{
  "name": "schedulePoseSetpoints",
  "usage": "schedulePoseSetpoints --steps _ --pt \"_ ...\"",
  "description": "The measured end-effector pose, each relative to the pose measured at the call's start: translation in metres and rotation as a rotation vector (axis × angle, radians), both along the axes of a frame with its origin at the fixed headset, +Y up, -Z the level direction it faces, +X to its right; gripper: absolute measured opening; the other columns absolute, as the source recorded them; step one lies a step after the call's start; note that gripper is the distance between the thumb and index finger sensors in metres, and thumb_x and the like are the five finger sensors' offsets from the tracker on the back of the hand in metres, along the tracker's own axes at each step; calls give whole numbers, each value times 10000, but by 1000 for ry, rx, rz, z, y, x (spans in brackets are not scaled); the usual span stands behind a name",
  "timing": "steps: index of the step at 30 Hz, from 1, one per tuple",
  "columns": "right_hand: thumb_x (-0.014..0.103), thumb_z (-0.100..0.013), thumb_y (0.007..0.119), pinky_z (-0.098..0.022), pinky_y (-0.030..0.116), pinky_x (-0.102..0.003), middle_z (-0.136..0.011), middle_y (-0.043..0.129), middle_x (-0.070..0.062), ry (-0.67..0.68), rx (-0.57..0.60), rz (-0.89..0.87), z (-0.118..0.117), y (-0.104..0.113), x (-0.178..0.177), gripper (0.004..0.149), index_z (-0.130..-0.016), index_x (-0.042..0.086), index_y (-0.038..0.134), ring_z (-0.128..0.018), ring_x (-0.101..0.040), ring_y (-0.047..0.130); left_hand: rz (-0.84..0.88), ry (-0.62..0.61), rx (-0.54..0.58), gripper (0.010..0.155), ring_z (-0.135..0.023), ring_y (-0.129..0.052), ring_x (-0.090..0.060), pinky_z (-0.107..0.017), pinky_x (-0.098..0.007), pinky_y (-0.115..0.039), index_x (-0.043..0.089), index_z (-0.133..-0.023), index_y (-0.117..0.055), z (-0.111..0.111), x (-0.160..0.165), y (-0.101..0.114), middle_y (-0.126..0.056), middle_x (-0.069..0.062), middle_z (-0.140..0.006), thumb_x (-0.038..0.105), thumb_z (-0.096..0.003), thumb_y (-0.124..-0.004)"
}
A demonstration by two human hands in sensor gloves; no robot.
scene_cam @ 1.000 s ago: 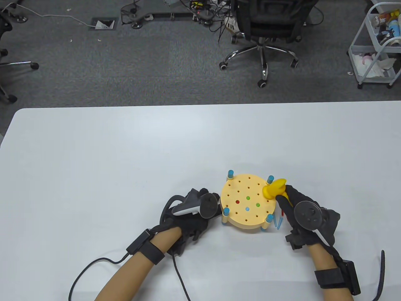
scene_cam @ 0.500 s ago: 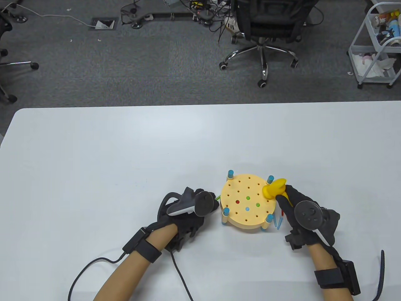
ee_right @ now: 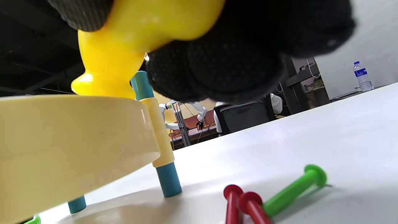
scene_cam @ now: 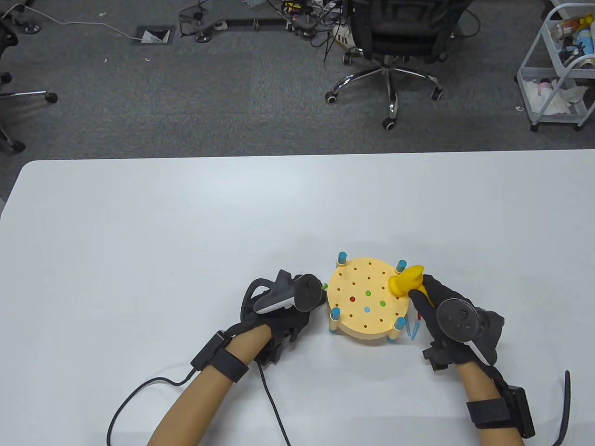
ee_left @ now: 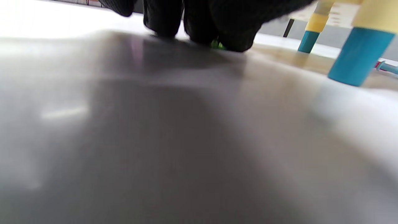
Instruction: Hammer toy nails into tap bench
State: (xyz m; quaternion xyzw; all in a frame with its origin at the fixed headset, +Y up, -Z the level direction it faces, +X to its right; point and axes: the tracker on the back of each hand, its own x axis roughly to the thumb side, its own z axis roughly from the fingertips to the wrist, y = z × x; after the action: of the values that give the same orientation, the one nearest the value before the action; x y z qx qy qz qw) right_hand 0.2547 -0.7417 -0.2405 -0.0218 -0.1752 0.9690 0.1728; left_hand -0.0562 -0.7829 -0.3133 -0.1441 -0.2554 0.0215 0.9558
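Four nails sit driven flush in tap bench [scene_cam: 367, 302], many holes still empty. Right hand [scene_cam: 448, 320] clamps yellow hammer [scene_cam: 406, 279], head resting on bench rim ahead of the grip. Left hand [scene_cam: 283, 309] pinches green nail [ee_left: 217, 45] against white table [scene_cam: 186, 232], bench just right of fingers. Spare nails [ee_right: 248, 202] below right grip. Office chair [scene_cam: 395, 42], grey carpet beyond

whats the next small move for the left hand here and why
Probably lift the green nail and stand it in an empty hole of the bench. The left hand is down on the table beside the bench with the nail at its fingertips, and the right hand already holds the hammer at the bench's edge, with nothing upright to strike.
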Motion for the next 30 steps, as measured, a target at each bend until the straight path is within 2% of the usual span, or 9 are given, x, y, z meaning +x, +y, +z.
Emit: schedulePoseSetpoints --steps 4,6,11,16,22,24,26,29,30 --pt "587 -409 559 -287 858 -324 -526 995 19 0 6 -12 0 1 2 634 -874 218 782 -302 -193 1000 -91 -26 195 452 -880 -858 -149 -761 -431 -593 362 -807 -843 4 5 9 -861 128 -962 333 -358 -800" --pt "588 -408 559 -286 858 -323 -525 995 19 1 6 -18 1 1 2 635 -874 218 783 -303 -194 999 -108 -2 306 414 -752 -982 -142 -723 -423 -674 355 -718 -927 7 8 13 -980 121 -852 365 -312 -846" --pt "588 -407 560 -287 858 -324 -525 995 20 8 10 -11 1 1 1 635 -872 219 784 -301 -193 999 -134 63 338 380 -583 -1059 -119 -689 -437 -738 339 -639 -969 0 19 13 -1056 107 -722 416 -278 -879" --pt "588 -407 560 -286 857 -324 -524 996 19 10 15 -11 2 1 2 634 -871 218 784 -301 -193 999 -208 117 279 388 -530 -1031 -128 -688 -513 -721 322 -677 -886 -11 27 7 -997 62 -716 391 -296 -896" --pt "588 -408 560 -286 858 -324 -524 996 20 19 8 -12 2 0 2 634 -872 218 784 -301 -192 999 -173 234 194 426 -465 -1015 -159 -669 -556 -708 316 -713 -833 -21 28 2 -977 11 -687 337 -294 -903" --pt "587 -409 561 -286 857 -324 -524 996 19 20 8 -13 2 1 2 633 -871 217 785 -301 -193 999 -168 278 182 543 -439 -1028 -154 -664 -567 -704 288 -808 -762 -25 28 2 -990 13 -660 316 -290 -920" --pt "588 -407 561 -286 858 -324 -524 996 20 22 9 -14 3 1 2 633 -871 219 785 -300 -193 999 -186 299 145 579 -434 -1023 -153 -664 -569 -698 278 -840 -738 -28 30 2 -984 1 -657 319 -291 -919" --pt "588 -408 560 -286 857 -324 -524 996 20 19 11 -21 3 1 3 634 -871 218 784 -301 -193 999 -219 277 153 614 -426 -1017 -154 -661 -561 -706 292 -875 -717 -29 34 1 -977 -9 -654 317 -294 -913" --pt "588 -408 561 -285 858 -324 -524 996 19 19 11 -26 3 1 4 634 -871 218 784 -301 -192 999 -227 265 164 695 -419 -1016 -152 -660 -557 -714 256 -940 -657 -28 36 0 -970 -3 -655 316 -295 -911"
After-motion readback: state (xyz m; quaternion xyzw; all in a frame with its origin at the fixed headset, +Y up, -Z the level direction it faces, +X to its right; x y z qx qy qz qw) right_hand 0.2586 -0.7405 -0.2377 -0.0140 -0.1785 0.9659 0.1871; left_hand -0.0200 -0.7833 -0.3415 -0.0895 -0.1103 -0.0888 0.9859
